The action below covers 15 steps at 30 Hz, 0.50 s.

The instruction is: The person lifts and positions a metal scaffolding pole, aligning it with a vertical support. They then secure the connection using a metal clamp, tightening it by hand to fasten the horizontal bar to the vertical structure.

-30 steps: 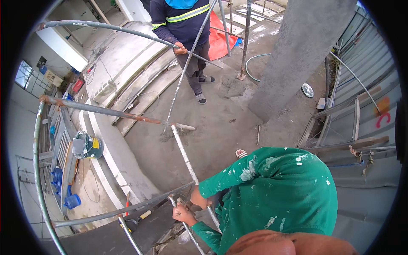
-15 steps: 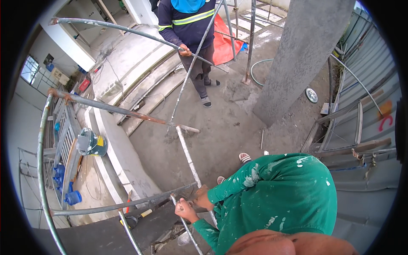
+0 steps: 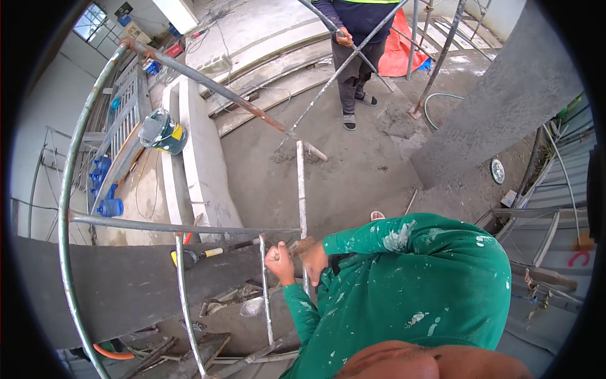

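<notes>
My left hand (image 3: 281, 264) is a fist with the thumb up, right beside a thin rung (image 3: 266, 290) of the metal scaffold frame (image 3: 145, 223). Whatever it may hold is hidden. To its right, my right hand (image 3: 315, 260) closes at the pale upright pipe (image 3: 302, 189) of the same frame, just under the crossbar's end. A brownish patch by its fingers is too small to make out. Both my sleeves are green and spotted with white paint.
Across the frame a co-worker's hand (image 3: 344, 36) grips a diagonal scaffold brace. A concrete column (image 3: 486, 107) stands at right, near corrugated sheeting (image 3: 568, 183). A bucket (image 3: 163, 131) sits at left by a low wall; a yellow-handled tool (image 3: 211, 252) lies below the crossbar.
My view has turned, so the surroundings sit further right and higher. My left fist, earlier around the thin rung, now shows beside it. My right hand stays at the pale pipe.
</notes>
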Tool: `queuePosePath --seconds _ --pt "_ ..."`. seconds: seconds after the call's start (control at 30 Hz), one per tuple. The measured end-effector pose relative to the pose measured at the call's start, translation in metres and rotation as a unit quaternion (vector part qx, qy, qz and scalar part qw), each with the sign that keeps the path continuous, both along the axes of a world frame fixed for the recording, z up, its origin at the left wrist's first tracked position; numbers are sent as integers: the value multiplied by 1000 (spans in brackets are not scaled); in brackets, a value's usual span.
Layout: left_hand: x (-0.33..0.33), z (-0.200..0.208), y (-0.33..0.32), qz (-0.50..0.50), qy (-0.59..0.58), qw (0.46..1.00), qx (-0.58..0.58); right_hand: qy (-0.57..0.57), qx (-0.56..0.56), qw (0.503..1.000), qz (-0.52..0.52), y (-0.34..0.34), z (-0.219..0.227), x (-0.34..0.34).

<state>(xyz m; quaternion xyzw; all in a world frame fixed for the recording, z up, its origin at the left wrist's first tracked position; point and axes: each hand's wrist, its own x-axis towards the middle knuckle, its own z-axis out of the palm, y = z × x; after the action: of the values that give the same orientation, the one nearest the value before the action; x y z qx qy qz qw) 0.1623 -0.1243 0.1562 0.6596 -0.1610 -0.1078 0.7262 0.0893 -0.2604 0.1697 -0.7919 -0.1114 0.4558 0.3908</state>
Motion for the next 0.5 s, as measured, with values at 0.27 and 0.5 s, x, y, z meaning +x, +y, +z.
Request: queuePosePath --seconds 0.27,0.5 --pt "2 2 5 -33 32 999 29 -276 -20 902 -330 15 -20 8" --pt "-18 19 13 -142 -75 987 -16 -396 -148 859 -290 9 -27 -1"
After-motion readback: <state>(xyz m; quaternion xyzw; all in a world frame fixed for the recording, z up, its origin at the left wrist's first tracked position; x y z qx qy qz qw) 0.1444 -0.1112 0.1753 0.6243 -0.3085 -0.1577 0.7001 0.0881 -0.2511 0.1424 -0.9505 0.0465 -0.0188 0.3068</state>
